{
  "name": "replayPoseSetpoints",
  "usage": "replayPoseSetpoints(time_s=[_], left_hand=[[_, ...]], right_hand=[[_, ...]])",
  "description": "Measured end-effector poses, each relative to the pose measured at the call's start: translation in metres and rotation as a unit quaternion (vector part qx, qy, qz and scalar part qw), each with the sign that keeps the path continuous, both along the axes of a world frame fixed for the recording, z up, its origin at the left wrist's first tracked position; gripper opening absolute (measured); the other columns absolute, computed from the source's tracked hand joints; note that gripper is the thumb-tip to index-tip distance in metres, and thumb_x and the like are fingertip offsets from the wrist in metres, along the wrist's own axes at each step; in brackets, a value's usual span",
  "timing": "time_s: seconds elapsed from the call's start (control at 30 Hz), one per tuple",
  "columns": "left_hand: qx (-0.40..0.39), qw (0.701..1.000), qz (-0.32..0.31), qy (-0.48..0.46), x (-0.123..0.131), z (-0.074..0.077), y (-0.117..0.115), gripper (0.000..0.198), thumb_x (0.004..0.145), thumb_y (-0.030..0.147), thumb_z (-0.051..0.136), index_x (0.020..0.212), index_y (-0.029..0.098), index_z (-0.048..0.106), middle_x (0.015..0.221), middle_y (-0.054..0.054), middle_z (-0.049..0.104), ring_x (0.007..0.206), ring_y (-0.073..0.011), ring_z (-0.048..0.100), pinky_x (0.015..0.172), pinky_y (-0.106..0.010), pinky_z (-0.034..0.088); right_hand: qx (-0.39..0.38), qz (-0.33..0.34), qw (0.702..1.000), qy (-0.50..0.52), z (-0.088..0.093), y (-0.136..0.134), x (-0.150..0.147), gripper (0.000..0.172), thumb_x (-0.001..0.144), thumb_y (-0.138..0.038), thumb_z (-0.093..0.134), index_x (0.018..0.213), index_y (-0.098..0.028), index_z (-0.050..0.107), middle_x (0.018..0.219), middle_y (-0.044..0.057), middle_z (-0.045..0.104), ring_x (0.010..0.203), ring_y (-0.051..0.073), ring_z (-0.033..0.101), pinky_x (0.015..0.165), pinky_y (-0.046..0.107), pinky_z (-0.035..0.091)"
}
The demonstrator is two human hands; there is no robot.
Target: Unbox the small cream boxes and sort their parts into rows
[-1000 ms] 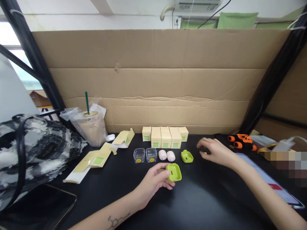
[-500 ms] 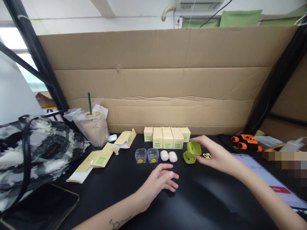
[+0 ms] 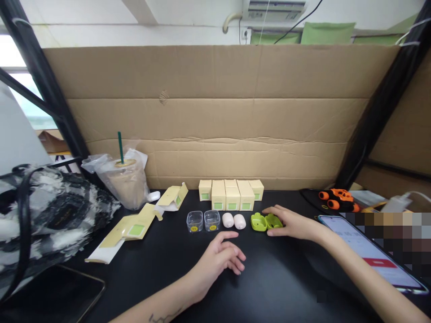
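Observation:
Two lime-green cases sit side by side on the black table: one (image 3: 258, 222) on the left, the other (image 3: 273, 221) under the fingers of my right hand (image 3: 292, 223). That hand rests on the right case, fingers curved around it. My left hand (image 3: 219, 255) lies on the table in front, fingers loosely apart, holding nothing. Left of the green cases are two pale pink pods (image 3: 233, 220) and two small clear boxes (image 3: 203, 220) with yellow stickers. Behind them stands a row of several cream cartons (image 3: 230, 194) with green labels.
An iced drink in a plastic bag (image 3: 125, 179) and flattened cream cartons (image 3: 134, 223) lie at left, beside a black-and-white bag (image 3: 50, 211). A phone (image 3: 367, 249) lies at right, an orange toy (image 3: 338, 198) behind it. A cardboard wall (image 3: 215, 116) closes the back.
The green case went from my left hand to my right, which lifted it beside the other green case and has now set it down next to that one. My left hand emptied and stayed low.

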State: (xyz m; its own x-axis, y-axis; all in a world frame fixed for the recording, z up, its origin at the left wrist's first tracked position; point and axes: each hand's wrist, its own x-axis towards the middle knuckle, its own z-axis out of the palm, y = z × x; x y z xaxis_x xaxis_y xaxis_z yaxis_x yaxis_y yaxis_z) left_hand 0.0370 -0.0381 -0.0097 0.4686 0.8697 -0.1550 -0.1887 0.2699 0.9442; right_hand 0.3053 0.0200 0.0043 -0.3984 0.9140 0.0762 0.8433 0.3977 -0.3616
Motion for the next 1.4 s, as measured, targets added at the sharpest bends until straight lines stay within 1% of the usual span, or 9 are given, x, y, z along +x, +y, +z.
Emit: replayPoseSetpoints(time_s=[0.13,0.3,0.57,0.77,0.87,1.0,1.07,1.17,1.4], left_hand=[[-0.001,1.000,-0.003,-0.001,0.000,0.001,0.000,0.049,0.070,0.025,0.062,0.111,0.010,0.041,0.072,-0.003,0.063,0.059,-0.0123,0.058,0.060,-0.027,0.044],[0.003,1.000,-0.009,-0.004,-0.001,-0.001,0.000,0.047,0.069,0.024,0.062,0.110,0.011,0.043,0.073,-0.003,0.063,0.059,-0.0123,0.059,0.061,-0.027,0.044],[0.035,0.998,-0.039,0.022,-0.002,-0.006,0.002,0.037,0.069,0.022,0.060,0.102,0.012,0.048,0.071,-0.001,0.061,0.058,-0.0117,0.059,0.059,-0.026,0.044],[0.086,0.993,-0.053,0.054,-0.001,-0.006,0.001,0.027,0.076,0.025,0.054,0.100,0.014,0.049,0.071,-0.002,0.059,0.058,-0.0126,0.059,0.058,-0.027,0.045],[0.298,0.942,-0.005,0.155,-0.010,0.009,-0.002,0.018,0.084,0.024,0.048,0.098,0.016,0.055,0.081,-0.006,0.061,0.075,-0.0170,0.060,0.072,-0.033,0.048],[0.603,0.746,0.076,0.274,-0.027,0.030,-0.004,0.029,0.086,0.020,0.049,0.115,0.021,0.054,0.113,-0.010,0.058,0.111,-0.0239,0.051,0.099,-0.041,0.038],[0.645,0.704,0.080,0.284,-0.031,0.032,-0.003,0.050,0.083,0.026,0.057,0.131,0.022,0.041,0.128,-0.012,0.051,0.122,-0.0276,0.044,0.104,-0.045,0.034],[0.636,0.713,0.045,0.290,-0.031,0.027,0.001,0.084,0.074,0.037,0.069,0.141,0.021,0.021,0.136,-0.015,0.044,0.125,-0.0315,0.042,0.103,-0.047,0.036],[0.582,0.750,-0.013,0.313,-0.029,0.023,0.002,0.062,0.078,0.030,0.065,0.132,0.019,0.037,0.128,-0.015,0.053,0.112,-0.0310,0.055,0.092,-0.042,0.046]], right_hand=[[0.010,0.018,1.000,0.021,-0.006,0.003,-0.006,0.047,0.075,-0.047,0.062,0.114,-0.021,0.057,0.100,0.007,0.060,0.093,0.023,0.060,0.082,0.035,0.047],[0.081,0.000,0.996,0.041,-0.005,0.010,-0.015,0.059,0.077,-0.049,0.060,0.125,-0.020,0.044,0.113,0.012,0.056,0.100,0.026,0.058,0.084,0.039,0.048],[0.190,-0.002,0.982,-0.011,0.012,0.050,-0.043,0.040,0.078,-0.029,0.062,0.116,-0.021,0.053,0.128,0.014,0.048,0.119,0.032,0.045,0.095,0.048,0.039],[0.226,0.014,0.974,-0.026,0.020,0.045,-0.051,0.028,0.077,-0.017,0.063,0.103,-0.016,0.055,0.105,0.009,0.060,0.103,0.027,0.053,0.087,0.043,0.045],[0.259,0.022,0.966,-0.013,0.036,0.026,-0.048,0.040,0.075,-0.011,0.060,0.113,-0.019,0.049,0.112,0.012,0.057,0.108,0.030,0.049,0.090,0.047,0.043],[0.271,0.064,0.960,0.017,0.050,-0.017,-0.054,0.047,0.080,-0.013,0.054,0.123,-0.024,0.040,0.120,0.010,0.051,0.114,0.027,0.045,0.095,0.044,0.041],[0.225,0.113,0.965,0.073,0.045,-0.040,-0.063,0.047,0.079,-0.014,0.059,0.120,-0.025,0.040,0.116,0.008,0.052,0.111,0.025,0.048,0.093,0.041,0.043],[0.156,0.148,0.965,0.153,0.025,-0.064,-0.077,0.049,0.075,-0.013,0.062,0.117,-0.026,0.039,0.115,0.007,0.052,0.110,0.023,0.049,0.092,0.040,0.045],[0.172,0.152,0.960,0.160,-0.005,-0.068,-0.080,0.057,0.080,-0.016,0.059,0.129,-0.028,0.033,0.126,0.010,0.049,0.119,0.025,0.047,0.097,0.044,0.043]])
